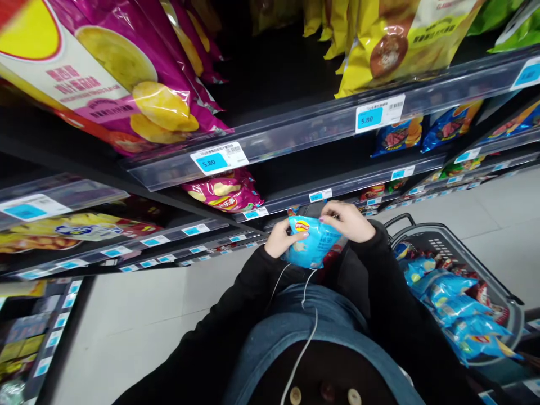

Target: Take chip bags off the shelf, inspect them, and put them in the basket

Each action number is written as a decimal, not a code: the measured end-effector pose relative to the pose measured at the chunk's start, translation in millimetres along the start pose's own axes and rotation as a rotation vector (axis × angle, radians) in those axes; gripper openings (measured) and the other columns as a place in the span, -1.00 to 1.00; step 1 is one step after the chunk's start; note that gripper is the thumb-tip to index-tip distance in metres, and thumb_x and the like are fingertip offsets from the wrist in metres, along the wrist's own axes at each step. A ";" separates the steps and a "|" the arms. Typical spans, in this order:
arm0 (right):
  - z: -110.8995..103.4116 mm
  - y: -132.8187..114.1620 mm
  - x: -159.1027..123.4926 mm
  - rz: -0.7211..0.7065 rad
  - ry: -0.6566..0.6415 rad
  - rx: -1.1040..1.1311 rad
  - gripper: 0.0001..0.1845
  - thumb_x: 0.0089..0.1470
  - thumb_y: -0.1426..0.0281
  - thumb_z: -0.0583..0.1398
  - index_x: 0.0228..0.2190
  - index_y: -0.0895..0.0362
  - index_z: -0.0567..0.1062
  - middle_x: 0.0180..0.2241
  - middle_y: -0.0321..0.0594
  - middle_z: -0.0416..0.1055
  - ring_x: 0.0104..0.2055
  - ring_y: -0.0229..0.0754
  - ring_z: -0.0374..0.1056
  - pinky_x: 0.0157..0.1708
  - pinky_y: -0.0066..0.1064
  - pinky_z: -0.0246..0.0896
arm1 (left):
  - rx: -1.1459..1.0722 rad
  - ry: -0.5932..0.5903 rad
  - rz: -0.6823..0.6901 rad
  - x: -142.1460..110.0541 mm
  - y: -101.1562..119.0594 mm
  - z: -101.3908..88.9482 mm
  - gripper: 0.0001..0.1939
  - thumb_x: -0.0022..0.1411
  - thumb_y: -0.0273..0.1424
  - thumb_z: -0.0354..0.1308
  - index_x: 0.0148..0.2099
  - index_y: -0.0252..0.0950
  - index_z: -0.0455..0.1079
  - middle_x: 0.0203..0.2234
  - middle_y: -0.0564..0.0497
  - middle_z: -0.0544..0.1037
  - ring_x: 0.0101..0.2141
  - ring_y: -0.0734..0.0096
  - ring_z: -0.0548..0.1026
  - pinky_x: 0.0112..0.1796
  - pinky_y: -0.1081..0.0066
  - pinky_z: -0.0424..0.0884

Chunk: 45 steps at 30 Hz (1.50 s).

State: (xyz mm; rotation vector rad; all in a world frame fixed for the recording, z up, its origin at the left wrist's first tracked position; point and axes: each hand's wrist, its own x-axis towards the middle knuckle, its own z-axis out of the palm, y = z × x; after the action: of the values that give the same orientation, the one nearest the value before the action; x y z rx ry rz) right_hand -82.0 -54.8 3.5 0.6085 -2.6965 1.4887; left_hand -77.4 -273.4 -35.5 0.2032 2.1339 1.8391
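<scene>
A light blue bag of chips (314, 247) with a small red and yellow logo is held in front of my body, close to the lower shelves. My left hand (282, 238) grips its left side, thumb lying across the front. At the bag's upper right corner, my right hand (348, 219) pinches the edge between thumb and fingers. Behind the bag, part of the shelf front is hidden.
A grey shopping basket (449, 233) holding several blue and red bags is at my right. Purple chip bags (164, 107) and yellow chip bags (390, 48) hang over the upper shelf edge (291, 135). Pale floor tiles (139, 298) lie below.
</scene>
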 end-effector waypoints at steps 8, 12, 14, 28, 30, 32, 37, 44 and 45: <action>69.0 7.8 -42.7 0.148 0.434 -0.136 -0.69 0.04 0.22 0.16 -0.20 0.11 0.42 -0.12 -0.05 0.31 -0.02 0.00 0.20 0.02 -0.10 0.12 | -0.210 0.538 -0.041 -18.1 -39.2 17.8 -0.56 -0.12 -0.27 0.33 -0.17 -0.31 0.36 -0.32 -0.01 0.51 -0.30 0.33 0.47 -0.20 0.33 0.39; 112.4 5.1 -44.0 0.167 0.383 -0.072 -0.53 0.07 0.23 0.13 0.01 0.14 0.31 0.07 0.03 0.11 0.13 0.02 0.08 0.10 -0.09 0.08 | -0.156 0.430 -0.064 -36.0 -33.4 17.3 -0.60 -0.09 -0.27 0.31 -0.19 -0.28 0.35 -0.36 0.03 0.48 -0.34 0.37 0.46 -0.32 0.42 0.40; 123.1 7.0 -44.9 0.156 0.384 -0.052 -0.56 0.09 0.25 0.11 0.00 0.12 0.33 0.07 0.02 0.12 0.12 -0.01 0.11 0.10 -0.14 0.11 | -0.133 0.294 -0.172 -41.9 -24.5 6.0 -0.68 -0.02 -0.20 0.25 -0.25 -0.28 0.37 -0.41 0.03 0.47 -0.40 0.37 0.46 -0.43 0.45 0.39; 139.9 18.1 -50.6 -0.126 0.338 -0.310 -0.70 0.12 0.28 0.11 -0.14 0.11 0.49 -0.07 -0.06 0.35 -0.05 -0.12 0.32 -0.07 -0.30 0.31 | -0.052 -0.016 -0.268 -32.8 -17.8 -27.7 -0.68 -0.18 -0.32 0.35 -0.35 -0.41 0.47 -0.54 0.03 0.51 -0.49 0.45 0.43 -0.37 0.42 0.37; 138.8 17.3 -50.5 -0.131 0.334 -0.356 -0.72 0.13 0.29 0.11 -0.16 0.11 0.49 -0.09 -0.08 0.38 -0.08 -0.14 0.33 -0.09 -0.34 0.31 | 0.009 0.056 -0.218 -33.2 -17.2 -25.5 -0.71 -0.21 -0.37 0.34 -0.37 -0.39 0.49 -0.55 0.04 0.51 -0.50 0.47 0.43 -0.38 0.44 0.38; 137.4 15.4 -49.3 -0.135 0.337 -0.415 -0.73 0.12 0.29 0.12 -0.19 0.10 0.50 -0.12 -0.10 0.41 -0.10 -0.15 0.33 -0.11 -0.35 0.29 | 0.015 0.109 -0.198 -34.5 -16.1 -23.8 -0.73 -0.21 -0.39 0.33 -0.36 -0.38 0.50 -0.52 0.03 0.54 -0.48 0.44 0.45 -0.37 0.43 0.40; 134.2 7.1 -45.2 -0.151 0.360 -0.540 -0.73 0.07 0.21 0.16 -0.24 0.08 0.51 -0.20 -0.16 0.47 -0.09 -0.07 0.27 -0.02 -0.21 0.14 | -0.125 0.108 -0.257 -39.3 -16.5 -22.0 -0.68 -0.23 -0.35 0.35 -0.34 -0.40 0.52 -0.50 -0.03 0.58 -0.45 0.32 0.51 -0.31 0.32 0.46; 135.1 1.6 -45.0 -0.187 0.385 -0.610 -0.80 0.10 0.32 0.14 -0.26 0.10 0.51 -0.24 -0.18 0.48 -0.10 -0.11 0.27 0.07 -0.14 0.03 | -0.333 0.168 -0.329 -42.2 -19.9 -17.4 -0.63 -0.33 -0.39 0.41 -0.35 -0.38 0.54 -0.46 -0.06 0.60 -0.40 0.26 0.54 -0.22 0.24 0.45; 136.1 2.3 -45.4 -0.204 0.393 -0.634 -0.80 0.10 0.34 0.14 -0.25 0.11 0.51 -0.24 -0.17 0.48 -0.10 -0.10 0.27 0.07 -0.14 0.03 | -0.339 0.174 -0.330 -42.0 -20.1 -16.4 -0.63 -0.33 -0.39 0.41 -0.35 -0.38 0.55 -0.46 -0.05 0.60 -0.40 0.26 0.54 -0.21 0.24 0.45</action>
State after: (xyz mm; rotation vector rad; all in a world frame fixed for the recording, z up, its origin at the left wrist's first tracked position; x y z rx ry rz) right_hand -16.0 -149.5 -81.7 0.4673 -2.4830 0.5674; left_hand -41.4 -305.0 -47.2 -0.3765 1.7832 2.0290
